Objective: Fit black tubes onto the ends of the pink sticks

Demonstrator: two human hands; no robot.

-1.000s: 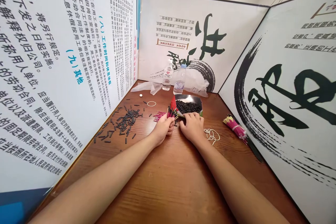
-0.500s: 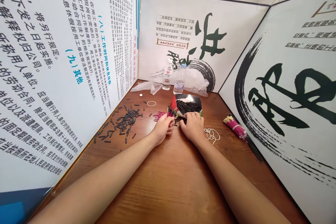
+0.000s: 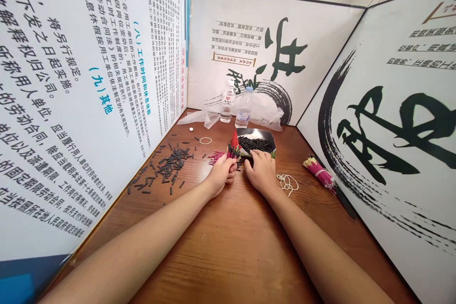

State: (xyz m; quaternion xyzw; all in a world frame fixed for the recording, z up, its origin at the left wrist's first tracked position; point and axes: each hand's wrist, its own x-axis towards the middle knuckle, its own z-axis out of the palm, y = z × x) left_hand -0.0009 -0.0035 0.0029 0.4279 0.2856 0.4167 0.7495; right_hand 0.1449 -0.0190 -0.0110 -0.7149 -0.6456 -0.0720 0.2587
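Two hands met just in front of the small foil tray [image 3: 268, 136] of black tubes [image 3: 254, 144], and that tray is the landmark for all that follows. Your left hand [image 3: 221, 174], just left of the tray's near corner, was closed in a fist around a bunch of pink sticks [image 3: 232, 152] whose dark-tipped ends fanned up out of the grip. Your right hand [image 3: 262, 170] lay at the tray's near rim, fingers curled down toward the tubes; whether it had one pinched, I could not tell. By my reading you were at the step of fetching a tube to slip over a stick end; the next move would call for a fine fingertip pinch and a steady bunch. Farther left of the tray lay scattered black tubes [image 3: 167, 166] on the bench [image 3: 235, 247]; right of it, loose rubber bands [image 3: 288, 183] and, beyond them, a banded pink bundle [image 3: 319, 174]; behind it stood two water bottles [image 3: 235, 107].
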